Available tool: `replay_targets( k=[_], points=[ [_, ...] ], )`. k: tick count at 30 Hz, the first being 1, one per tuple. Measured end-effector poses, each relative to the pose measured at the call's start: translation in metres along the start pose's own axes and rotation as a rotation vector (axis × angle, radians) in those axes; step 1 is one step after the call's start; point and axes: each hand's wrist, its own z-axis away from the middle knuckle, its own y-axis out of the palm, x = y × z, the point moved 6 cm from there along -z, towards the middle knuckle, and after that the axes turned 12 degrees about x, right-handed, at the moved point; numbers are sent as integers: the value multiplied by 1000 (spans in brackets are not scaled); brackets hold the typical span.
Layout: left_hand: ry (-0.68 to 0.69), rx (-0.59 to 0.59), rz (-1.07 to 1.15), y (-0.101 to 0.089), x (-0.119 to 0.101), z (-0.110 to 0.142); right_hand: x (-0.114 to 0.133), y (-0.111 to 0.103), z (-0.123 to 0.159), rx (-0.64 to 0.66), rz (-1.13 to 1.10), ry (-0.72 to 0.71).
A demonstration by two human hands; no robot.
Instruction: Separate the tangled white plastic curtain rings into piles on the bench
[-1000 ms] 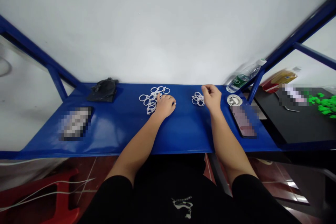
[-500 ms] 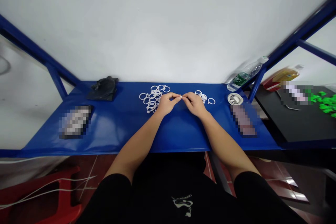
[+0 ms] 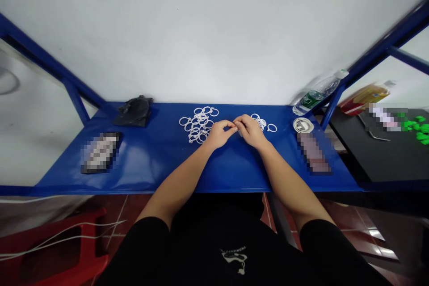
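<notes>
My left hand (image 3: 221, 135) and my right hand (image 3: 250, 131) meet fingertip to fingertip above the blue tabletop (image 3: 234, 170). Both are closed in a pinch on a small white plastic ring, which the fingers hide almost entirely. Left of my left hand spreads a pile of white plastic rings (image 3: 202, 117), each with a little knob. A smaller group of white rings (image 3: 262, 123) lies just behind and right of my right hand, partly covered by it. One single ring (image 3: 272, 131) rests at that group's right side.
A crumpled black bag (image 3: 136, 111) lies at the back left, with a blurred-out phone-like object (image 3: 101, 153) in front. To the right are a water bottle (image 3: 311, 98), a white coil (image 3: 303, 125) and another blurred flat object (image 3: 314, 154). Blue frame bars (image 3: 77, 100) flank the table.
My right hand has left the small ring group and come left to meet my left hand. My left hand has moved off the large pile. A single ring now lies apart on the right.
</notes>
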Motion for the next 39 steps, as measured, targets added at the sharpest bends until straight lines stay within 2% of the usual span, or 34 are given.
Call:
replay_targets(
  k=[3,7,10,13,15,19,22,24,26,30,32,35,39],
  points=[
    [8,-6,9,-1,-1,1,-7,3,1,-37,-140,64],
    [7,-3,4,1,-1,2,-15,11,1,-20,-253,103],
    [31,-34,-10,1,-3,1,-14,7,0,-45,-199,86],
    [65,-132,-41,-7,-4,1,-7,-1,0,-91,-73,34],
    [76,-177,-51,-13,-3,1,-3,-1,-1,-64,-27,12],
    [20,-109,-3,-16,5,-1,-2,5,-2,10,-20,24],
    [53,-15,23,-8,2,-1,-7,0,-1,-35,-18,62],
    [121,58,-47,1,-7,1,-12,-9,1,-102,0,100],
    [162,136,-208,13,-15,5,-19,-23,5,-184,40,154],
    [118,265,-567,26,-17,11,-33,-51,13,-302,174,324],
    [58,259,-685,22,-13,12,-40,-61,16,-294,238,430],
    [-74,174,-798,6,-3,9,-52,-68,20,-261,276,554],
    [-180,150,-830,-2,8,8,-62,-70,21,-305,221,561]
  ],
)
